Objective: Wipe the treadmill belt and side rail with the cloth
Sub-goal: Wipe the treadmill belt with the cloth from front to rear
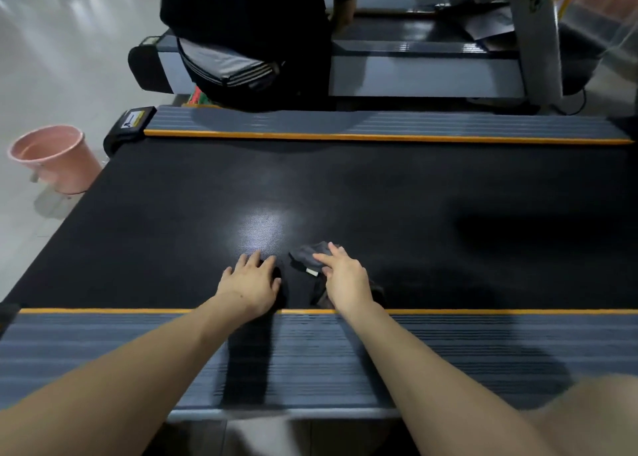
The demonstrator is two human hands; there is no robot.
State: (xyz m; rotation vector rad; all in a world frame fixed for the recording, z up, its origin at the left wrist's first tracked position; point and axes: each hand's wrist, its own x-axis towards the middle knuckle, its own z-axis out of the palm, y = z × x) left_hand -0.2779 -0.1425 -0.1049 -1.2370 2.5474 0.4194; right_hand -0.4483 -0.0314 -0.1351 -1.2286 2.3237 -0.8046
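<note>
your left hand lies flat with fingers spread on the black treadmill belt, holding nothing. your right hand presses straight fingers on the crumpled grey cloth, which sits on the belt near the closer side rail — pink bucket on the floor at left

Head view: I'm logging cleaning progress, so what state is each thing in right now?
Left hand: flat on the belt, fingers spread, holding nothing.
Right hand: fingers straight, pressing the cloth down.
Grey cloth: crumpled on the belt, partly under the right hand.
Treadmill belt: black, glare patch near its middle.
Near side rail: forearms crossing over it.
Pink bucket: upright on the floor.
</note>
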